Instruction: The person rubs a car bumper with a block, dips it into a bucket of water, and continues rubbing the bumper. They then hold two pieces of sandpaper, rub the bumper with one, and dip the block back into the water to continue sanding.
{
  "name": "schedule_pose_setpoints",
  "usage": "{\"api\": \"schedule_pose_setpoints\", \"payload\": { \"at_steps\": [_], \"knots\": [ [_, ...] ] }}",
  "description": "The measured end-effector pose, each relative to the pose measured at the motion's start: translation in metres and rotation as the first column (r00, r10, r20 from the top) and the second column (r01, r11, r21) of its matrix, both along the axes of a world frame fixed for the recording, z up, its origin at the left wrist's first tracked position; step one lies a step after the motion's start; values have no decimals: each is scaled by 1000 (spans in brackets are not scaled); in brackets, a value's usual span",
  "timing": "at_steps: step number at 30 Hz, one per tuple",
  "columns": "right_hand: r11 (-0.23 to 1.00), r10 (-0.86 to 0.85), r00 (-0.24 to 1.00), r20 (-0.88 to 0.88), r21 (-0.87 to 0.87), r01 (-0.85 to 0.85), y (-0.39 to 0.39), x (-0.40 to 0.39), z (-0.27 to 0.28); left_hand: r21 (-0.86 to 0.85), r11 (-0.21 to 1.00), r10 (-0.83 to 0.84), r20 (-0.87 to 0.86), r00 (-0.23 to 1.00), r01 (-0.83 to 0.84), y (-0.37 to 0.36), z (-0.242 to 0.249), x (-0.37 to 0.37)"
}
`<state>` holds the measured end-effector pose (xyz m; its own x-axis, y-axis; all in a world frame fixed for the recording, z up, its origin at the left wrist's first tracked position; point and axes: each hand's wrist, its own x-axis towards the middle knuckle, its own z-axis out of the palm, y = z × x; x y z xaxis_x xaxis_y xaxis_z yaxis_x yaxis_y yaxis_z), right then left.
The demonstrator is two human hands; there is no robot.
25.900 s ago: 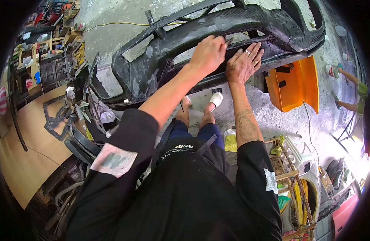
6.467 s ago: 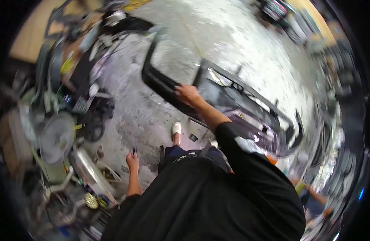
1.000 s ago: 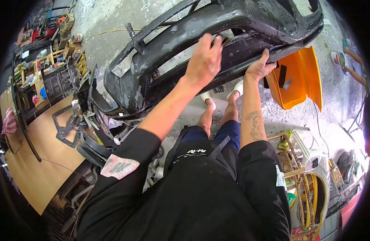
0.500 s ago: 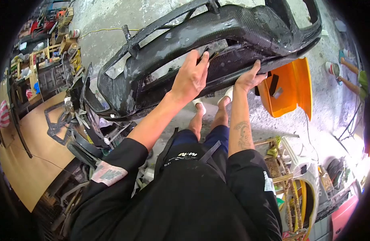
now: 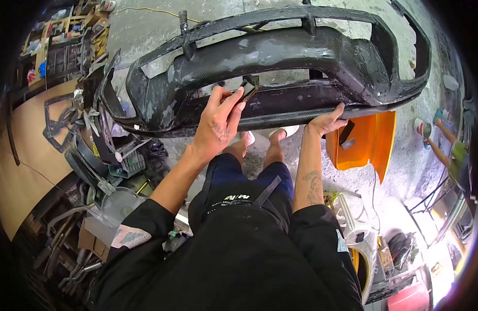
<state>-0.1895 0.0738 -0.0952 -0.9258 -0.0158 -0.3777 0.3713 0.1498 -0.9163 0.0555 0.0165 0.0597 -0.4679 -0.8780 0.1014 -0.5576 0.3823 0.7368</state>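
Observation:
A black car bumper (image 5: 233, 54) with a carbon-fibre weave and pale scuffed patches stretches across the head view in front of me. My left hand (image 5: 218, 116) is closed, pinching a small dark folded piece of sandpaper (image 5: 248, 90) between thumb and fingers, over the bumper's long lower opening. My right hand (image 5: 326, 123) grips the bumper's lower edge right of centre, thumb on top and the other fingers partly hidden beneath.
An orange body panel (image 5: 371, 142) sits beyond my right hand. Metal frames and loose parts (image 5: 106, 155) crowd the left, near a tan board (image 5: 31, 155). At the far right, another person's legs (image 5: 446, 135) stand near a white can (image 5: 421, 128). A yellow cord (image 5: 156, 10) crosses the concrete floor.
My left hand has lifted and shifted left, with the sandpaper now showing more plainly. The bumper sits more level in the view. My right hand keeps its grip on the lower edge.

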Motion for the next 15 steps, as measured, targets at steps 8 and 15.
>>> {"api": "schedule_pose_setpoints", "payload": {
  "at_steps": [8,15],
  "knots": [
    [987,-38,999,-21,-155,34,3,-5,-15,-96,989,-121,-59,991,115,-4,-36,-42],
    [982,-73,997,-33,-178,66,-1,-3,-9,-199,939,-296,-51,954,281,-28,-53,-73]
  ]
}}
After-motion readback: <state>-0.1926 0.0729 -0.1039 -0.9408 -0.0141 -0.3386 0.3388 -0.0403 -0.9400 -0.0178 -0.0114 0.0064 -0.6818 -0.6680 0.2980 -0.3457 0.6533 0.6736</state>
